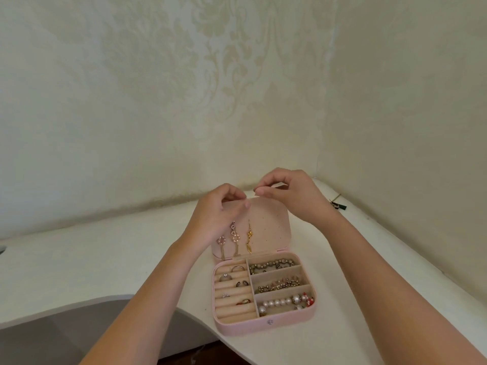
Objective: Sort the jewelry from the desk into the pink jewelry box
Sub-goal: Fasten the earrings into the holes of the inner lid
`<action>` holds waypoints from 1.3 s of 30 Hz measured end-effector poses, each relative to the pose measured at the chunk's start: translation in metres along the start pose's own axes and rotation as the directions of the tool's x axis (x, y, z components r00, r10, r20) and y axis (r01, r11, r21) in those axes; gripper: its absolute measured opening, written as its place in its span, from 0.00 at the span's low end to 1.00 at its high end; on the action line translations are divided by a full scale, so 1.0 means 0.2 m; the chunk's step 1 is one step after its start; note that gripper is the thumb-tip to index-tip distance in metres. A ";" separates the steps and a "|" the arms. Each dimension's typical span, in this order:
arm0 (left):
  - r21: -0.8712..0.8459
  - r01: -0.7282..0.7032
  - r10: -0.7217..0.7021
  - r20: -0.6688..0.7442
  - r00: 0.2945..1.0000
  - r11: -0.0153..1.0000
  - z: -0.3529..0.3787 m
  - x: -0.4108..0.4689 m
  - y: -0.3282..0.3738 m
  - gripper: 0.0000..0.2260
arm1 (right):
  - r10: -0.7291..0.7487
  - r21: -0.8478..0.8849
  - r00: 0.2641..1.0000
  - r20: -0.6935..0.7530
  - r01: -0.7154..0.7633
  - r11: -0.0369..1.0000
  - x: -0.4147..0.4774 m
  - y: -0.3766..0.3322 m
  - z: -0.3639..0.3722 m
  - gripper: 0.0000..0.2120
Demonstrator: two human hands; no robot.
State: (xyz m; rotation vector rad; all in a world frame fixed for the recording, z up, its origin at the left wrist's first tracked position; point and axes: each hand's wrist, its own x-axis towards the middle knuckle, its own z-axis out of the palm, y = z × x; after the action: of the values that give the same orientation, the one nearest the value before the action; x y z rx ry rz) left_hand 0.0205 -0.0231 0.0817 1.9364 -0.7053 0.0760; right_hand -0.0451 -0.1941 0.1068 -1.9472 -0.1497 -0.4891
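Note:
The pink jewelry box lies open on the white desk, its lid standing upright. Two rose-coloured drop earrings and a gold one hang on the lid's inside. Rings sit in the left rolls. Bead bracelets and a pearl bracelet fill the right compartments. My left hand pinches its fingertips together at the lid's top edge. Just above that edge my right hand pinches something tiny. What either pinch holds is too small to make out.
The desk fits into a corner between two patterned walls. A small dark item with a green tag lies at the back right by the wall. The desk's curved front edge cuts in at the lower left.

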 end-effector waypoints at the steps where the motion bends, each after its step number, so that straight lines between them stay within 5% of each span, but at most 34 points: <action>1: -0.010 -0.001 0.001 0.001 1.000 1.000 0.00 0.00 0.00 0.04 | 0.002 -0.002 0.999 0.049 -0.002 1.000 0.02 -0.01 0.00 0.04; 7: -0.063 -0.065 0.065 0.004 0.998 0.996 0.00 -0.02 -0.01 0.04 | -0.010 -0.004 0.980 0.199 0.011 1.000 0.07 -0.01 0.04 0.06; 22: -0.050 -0.183 0.178 -0.089 0.980 0.982 0.06 -0.02 -0.05 0.06 | -0.043 0.058 0.999 0.031 0.041 0.997 0.03 0.09 0.06 0.04; 39: -0.074 -0.206 0.199 -0.086 0.976 0.976 0.05 -0.04 -0.03 0.03 | -0.041 0.128 0.992 0.117 0.026 0.991 0.00 0.09 0.03 0.07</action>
State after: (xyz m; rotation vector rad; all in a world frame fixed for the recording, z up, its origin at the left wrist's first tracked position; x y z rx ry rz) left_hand 0.0154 -0.0258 0.0699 1.7684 -0.8390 0.2441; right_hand -0.0383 -0.1958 0.0898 -1.8519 -0.2840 -0.3766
